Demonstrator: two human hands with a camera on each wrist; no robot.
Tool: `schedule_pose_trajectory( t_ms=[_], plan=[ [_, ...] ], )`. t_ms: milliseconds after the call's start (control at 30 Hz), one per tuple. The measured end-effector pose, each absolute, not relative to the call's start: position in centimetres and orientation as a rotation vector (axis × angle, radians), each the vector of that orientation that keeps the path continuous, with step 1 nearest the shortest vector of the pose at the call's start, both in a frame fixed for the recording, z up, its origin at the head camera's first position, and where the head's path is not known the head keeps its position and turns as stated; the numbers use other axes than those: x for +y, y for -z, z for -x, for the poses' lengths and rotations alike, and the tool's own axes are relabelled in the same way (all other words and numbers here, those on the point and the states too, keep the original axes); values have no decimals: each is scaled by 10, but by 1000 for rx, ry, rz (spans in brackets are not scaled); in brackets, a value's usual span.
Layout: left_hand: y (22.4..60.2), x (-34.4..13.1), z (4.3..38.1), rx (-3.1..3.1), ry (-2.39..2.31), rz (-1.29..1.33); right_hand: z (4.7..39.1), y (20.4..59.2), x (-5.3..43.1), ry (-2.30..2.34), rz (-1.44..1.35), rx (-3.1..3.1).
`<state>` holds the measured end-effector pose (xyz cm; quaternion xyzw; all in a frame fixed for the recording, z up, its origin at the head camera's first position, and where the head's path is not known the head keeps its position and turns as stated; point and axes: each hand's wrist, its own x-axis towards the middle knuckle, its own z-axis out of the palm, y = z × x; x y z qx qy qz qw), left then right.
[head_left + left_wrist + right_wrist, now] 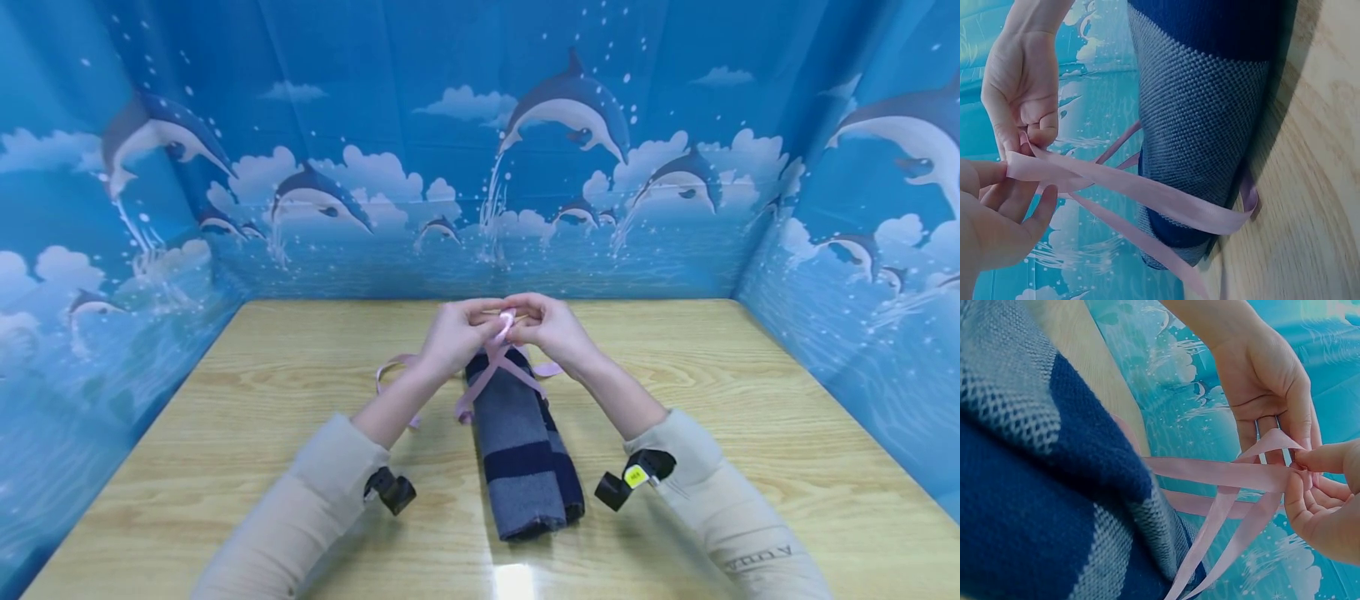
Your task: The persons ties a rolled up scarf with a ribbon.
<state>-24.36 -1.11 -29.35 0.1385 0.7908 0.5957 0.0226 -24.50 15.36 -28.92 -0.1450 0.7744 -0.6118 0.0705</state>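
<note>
A rolled cloth [517, 425] with navy and grey knit bands lies lengthwise on the table, its near end toward me. Pink ribbon [491, 375] passes around its far part, and both hands lift strands of it above the roll. My left hand [455, 335] pinches the ribbon between thumb and fingers. Close against it, my right hand [553, 332] pinches the ribbon too, fingertips nearly meeting. In the left wrist view a ribbon loop [1147, 187] stretches from the fingers to the roll. Strands cross near the fingertips in the right wrist view, where fingers partly hide the crossing.
Loose ribbon ends [390, 367] trail on the wooden table [300, 367] left of the roll, and another [549, 368] lies to the right. A blue dolphin-print curtain [420, 167] rises behind and on both sides. Each wrist carries a small black camera [393, 490].
</note>
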Motion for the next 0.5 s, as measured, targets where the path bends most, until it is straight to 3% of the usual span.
schedule_pose_trajectory(
  t_ms=[233, 500],
  plan=[
    [299, -8, 244, 2495, -1865, -430, 245, 290, 153, 1791, 424, 2361],
    [303, -6, 241, 2846, -1678, -626, 242, 291, 150, 1441, 484, 2718]
  ],
)
